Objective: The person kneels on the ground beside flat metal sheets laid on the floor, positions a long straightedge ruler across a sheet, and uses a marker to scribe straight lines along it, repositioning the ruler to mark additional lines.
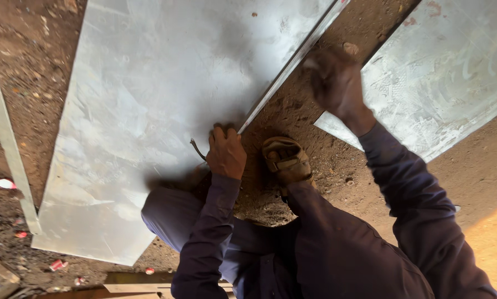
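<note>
- The person is crouching at the near edge of the scene, wearing dark blue work clothing [337, 249] that is filling the near right part of the view.
- A foot in a tan sandal [286, 159] is resting on the bare dirt ground [315, 160], just right of the left hand.
- The left hand [225, 152] is sitting at the right edge of the large metal sheet [149, 94], with its fingers curled together around a thin object.
- A thin bent metal piece [196, 148] is sticking out to the left of that hand; it is probably the tip of a tool or a sliver of metal, but the view is too poor to settle which.
- The large metal sheet is lying flat on the ground and is running from the near left to the far centre.
- A narrow metal strip [293, 61] is running along the right edge of that sheet, from the left hand toward the far right.
- The right hand [334, 83] is raised farther out, above the dirt between the two sheets; motion blur is hiding its fingers, so whether it is clenched or spread cannot be told.
- A second metal sheet [442, 72] is lying at the far right, well apart from the first.
- A pale metal bar [8, 138] is lying along the left side.
</note>
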`<state>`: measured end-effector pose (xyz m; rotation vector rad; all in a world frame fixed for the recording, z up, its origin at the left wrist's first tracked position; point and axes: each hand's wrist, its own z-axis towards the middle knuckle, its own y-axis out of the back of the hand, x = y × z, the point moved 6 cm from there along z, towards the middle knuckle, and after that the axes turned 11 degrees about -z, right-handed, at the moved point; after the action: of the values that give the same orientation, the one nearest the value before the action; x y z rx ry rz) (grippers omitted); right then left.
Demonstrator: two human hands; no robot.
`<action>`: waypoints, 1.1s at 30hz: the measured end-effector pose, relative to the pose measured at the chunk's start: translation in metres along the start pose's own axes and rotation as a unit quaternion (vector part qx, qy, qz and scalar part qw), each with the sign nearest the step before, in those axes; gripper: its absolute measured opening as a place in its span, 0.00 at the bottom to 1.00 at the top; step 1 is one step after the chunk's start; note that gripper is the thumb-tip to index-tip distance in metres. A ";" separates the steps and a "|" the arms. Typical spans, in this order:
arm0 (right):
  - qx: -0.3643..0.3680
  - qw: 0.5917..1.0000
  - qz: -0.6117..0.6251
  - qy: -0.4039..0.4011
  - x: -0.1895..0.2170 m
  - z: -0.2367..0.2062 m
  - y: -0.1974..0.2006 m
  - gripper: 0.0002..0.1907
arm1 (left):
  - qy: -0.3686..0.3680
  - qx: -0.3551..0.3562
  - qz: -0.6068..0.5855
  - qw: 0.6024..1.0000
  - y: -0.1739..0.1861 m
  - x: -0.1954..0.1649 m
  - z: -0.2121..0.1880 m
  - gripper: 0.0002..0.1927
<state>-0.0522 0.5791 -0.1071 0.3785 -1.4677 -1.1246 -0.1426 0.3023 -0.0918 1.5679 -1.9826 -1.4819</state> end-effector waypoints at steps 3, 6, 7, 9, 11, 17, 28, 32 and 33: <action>0.023 0.997 0.067 -0.015 0.036 -0.024 -0.025 0.07 | -0.019 -0.016 -0.005 1.000 0.003 -0.001 -0.001 0.09; 0.066 0.994 0.075 -0.040 0.063 -0.045 -0.045 0.02 | -0.011 -0.006 -0.015 1.000 0.001 0.003 -0.001 0.10; 0.082 0.993 0.067 -0.048 0.070 -0.051 -0.051 0.01 | -0.015 -0.015 -0.018 1.000 0.002 0.003 -0.001 0.10; 0.106 0.993 0.029 -0.045 0.083 -0.058 -0.061 0.04 | -0.023 -0.033 -0.022 0.999 0.003 0.003 -0.001 0.10; 0.118 0.992 0.009 -0.035 0.093 -0.062 -0.068 0.07 | -0.012 -0.023 -0.028 0.999 0.001 0.005 -0.001 0.09; 0.131 0.991 0.018 -0.025 0.117 -0.066 -0.081 0.08 | -0.021 -0.049 -0.038 0.998 0.004 0.008 -0.004 0.10; 0.110 0.994 0.007 -0.019 0.127 -0.062 -0.091 0.08 | 0.002 -0.044 -0.067 0.997 0.003 0.020 -0.003 0.10; 0.109 0.994 0.016 -0.017 0.131 -0.056 -0.086 0.08 | 0.005 -0.039 -0.070 0.997 0.005 0.021 -0.003 0.10; 0.105 0.994 0.017 -0.017 0.131 -0.055 -0.083 0.08 | 0.002 -0.040 -0.071 0.997 0.006 0.020 -0.003 0.10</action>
<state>-0.0670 0.4150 -0.1054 0.4809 -1.6217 -0.9572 -0.1525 0.2840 -0.0936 1.7071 -1.8188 -1.5879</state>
